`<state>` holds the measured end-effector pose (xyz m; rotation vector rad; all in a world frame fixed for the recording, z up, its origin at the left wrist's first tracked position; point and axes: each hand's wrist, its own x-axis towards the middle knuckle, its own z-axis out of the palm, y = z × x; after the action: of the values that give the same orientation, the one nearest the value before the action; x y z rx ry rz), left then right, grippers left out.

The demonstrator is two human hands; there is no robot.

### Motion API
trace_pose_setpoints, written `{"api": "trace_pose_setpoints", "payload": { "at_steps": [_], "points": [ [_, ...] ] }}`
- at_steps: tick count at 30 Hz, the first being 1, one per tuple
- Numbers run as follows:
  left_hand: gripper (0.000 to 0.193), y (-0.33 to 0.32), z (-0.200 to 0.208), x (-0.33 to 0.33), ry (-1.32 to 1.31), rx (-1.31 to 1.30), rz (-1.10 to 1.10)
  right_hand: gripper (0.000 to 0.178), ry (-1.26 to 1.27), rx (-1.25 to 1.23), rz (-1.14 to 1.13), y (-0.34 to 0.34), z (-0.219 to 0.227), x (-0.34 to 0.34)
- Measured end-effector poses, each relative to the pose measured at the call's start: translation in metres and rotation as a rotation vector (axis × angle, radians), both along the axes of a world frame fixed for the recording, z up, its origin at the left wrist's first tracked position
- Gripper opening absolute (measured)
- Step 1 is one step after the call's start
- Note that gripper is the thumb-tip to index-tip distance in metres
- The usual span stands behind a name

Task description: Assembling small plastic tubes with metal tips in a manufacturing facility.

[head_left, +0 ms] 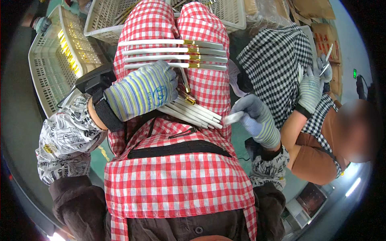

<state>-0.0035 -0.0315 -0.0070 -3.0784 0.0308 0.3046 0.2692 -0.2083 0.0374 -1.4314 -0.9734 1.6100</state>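
On the red-checked apron (177,176) over the person's lap, the left hand (140,94) is closing its gloved fingers (167,78) around a bundle of about five white sticks (193,114), their long axis slanting down to the right. The right hand (257,118) is pinching one white piece (233,117) at its fingertips. Four white sticks with gold collars (173,54) are lying crosswise above, grey ends pointing right, beside two pale baskets (52,60)
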Motion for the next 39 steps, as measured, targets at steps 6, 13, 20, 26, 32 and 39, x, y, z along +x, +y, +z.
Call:
{"api": "trace_pose_setpoints", "payload": {
  "at_steps": [6, 13, 20, 26, 32, 39],
  "points": [
    [0.018, -0.003, -0.01, 0.01, -0.021, 0.056, 0.005, 0.019, 0.626, 0.363, -0.187, 0.017, -0.036, -0.017],
    [0.021, 0.004, 0.02, 0.012, -0.371, -0.224, -0.185, 0.014, 0.407, 0.426, -0.202, 0.018, -0.038, -0.018],
    [0.038, -0.017, 0.035, -0.008, -0.412, -0.853, 0.294, 0.012, 0.351, 0.564, -0.112, 0.019, -0.012, -0.031],
    [0.035, -0.019, 0.034, 0.002, -0.417, -0.951, 0.267, 0.011, 0.164, 0.595, -0.093, 0.022, -0.006, -0.041],
    [0.038, -0.025, 0.046, 0.0, -0.475, -0.856, 0.275, 0.015, 0.322, 0.632, -0.114, 0.025, -0.004, -0.047],
    [0.035, -0.039, 0.049, 0.006, -0.505, -0.798, 0.367, 0.013, 0.404, 0.612, -0.282, 0.017, -0.01, -0.062]
  ]
}}
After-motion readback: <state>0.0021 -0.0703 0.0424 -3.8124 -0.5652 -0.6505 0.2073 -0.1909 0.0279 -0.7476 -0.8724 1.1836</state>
